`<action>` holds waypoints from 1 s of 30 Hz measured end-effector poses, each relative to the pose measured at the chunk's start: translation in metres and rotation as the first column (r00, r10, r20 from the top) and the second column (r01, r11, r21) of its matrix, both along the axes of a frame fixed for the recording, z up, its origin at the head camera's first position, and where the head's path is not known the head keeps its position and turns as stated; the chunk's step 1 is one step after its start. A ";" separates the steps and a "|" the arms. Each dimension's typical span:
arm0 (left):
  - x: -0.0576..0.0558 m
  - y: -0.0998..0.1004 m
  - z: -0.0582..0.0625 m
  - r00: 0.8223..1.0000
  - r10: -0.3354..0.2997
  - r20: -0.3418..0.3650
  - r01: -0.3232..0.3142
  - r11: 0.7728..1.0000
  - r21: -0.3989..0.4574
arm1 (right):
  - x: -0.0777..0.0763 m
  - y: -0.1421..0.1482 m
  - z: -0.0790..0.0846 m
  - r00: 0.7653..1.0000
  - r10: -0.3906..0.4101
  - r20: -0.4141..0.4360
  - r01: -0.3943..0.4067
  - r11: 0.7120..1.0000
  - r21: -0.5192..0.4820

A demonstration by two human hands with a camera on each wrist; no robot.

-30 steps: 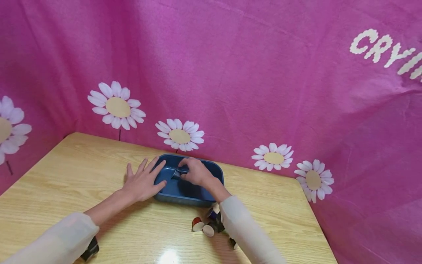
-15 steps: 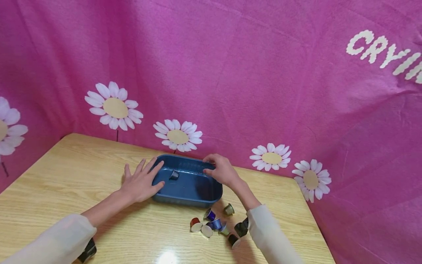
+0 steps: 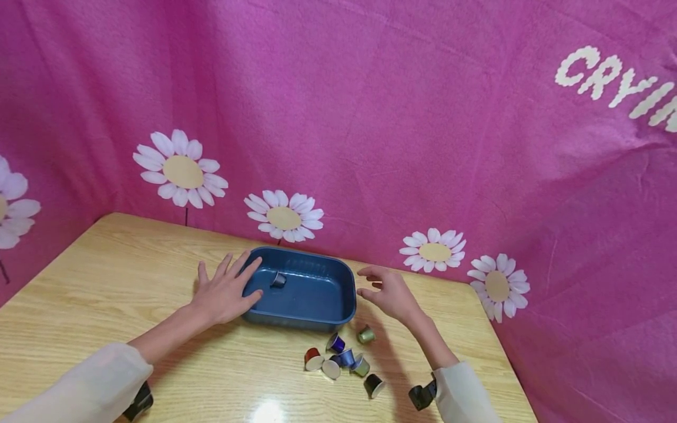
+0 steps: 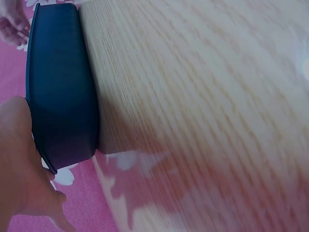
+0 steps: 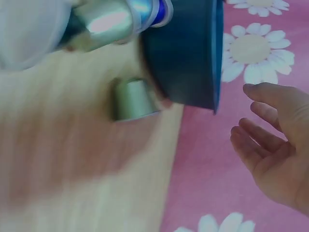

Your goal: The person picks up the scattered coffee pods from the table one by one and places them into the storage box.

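A dark blue rectangular tub stands toward the back of the table. One dark grey coffee capsule lies inside it, near the left end. My left hand rests with spread fingers on the tub's left rim. Just past the right end of the tub, my right hand is in the air, its fingers loosely bent and nothing in them. In front of the tub lie several coffee capsules, among them a red one, a black one and a green one that sits apart from the cluster.
The wooden table reaches back to a pink cloth printed with daisies. Each wrist carries a small black camera, like the right camera.
My right hand has let go of the grey capsule inside the tub, then moved right and out over the tub's right end. The left hand stays on the rim.
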State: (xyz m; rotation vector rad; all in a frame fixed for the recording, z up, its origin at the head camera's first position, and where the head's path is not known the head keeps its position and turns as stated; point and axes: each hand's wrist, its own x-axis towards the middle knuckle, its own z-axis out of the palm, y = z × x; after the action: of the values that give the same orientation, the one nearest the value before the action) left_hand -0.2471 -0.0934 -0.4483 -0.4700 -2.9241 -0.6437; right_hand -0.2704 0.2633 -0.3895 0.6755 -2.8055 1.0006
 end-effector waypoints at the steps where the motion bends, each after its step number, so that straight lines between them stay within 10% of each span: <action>1: 0.000 0.000 0.000 1.000 0.000 0.001 0.000 1.000 0.002 | 0.003 0.003 -0.003 1.000 -0.004 0.011 0.004 1.000 0.005; 30: 0.001 0.000 0.000 1.000 0.006 0.013 -0.006 1.000 0.002 | 0.033 0.029 -0.057 0.981 0.028 0.194 -0.037 0.998 0.045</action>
State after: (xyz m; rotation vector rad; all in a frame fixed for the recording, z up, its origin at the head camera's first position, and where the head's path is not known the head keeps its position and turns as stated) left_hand -0.2462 -0.0932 -0.4480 -0.4591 -2.9358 -0.6509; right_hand -0.2378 0.2920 -0.4470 0.6654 -3.0031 1.0615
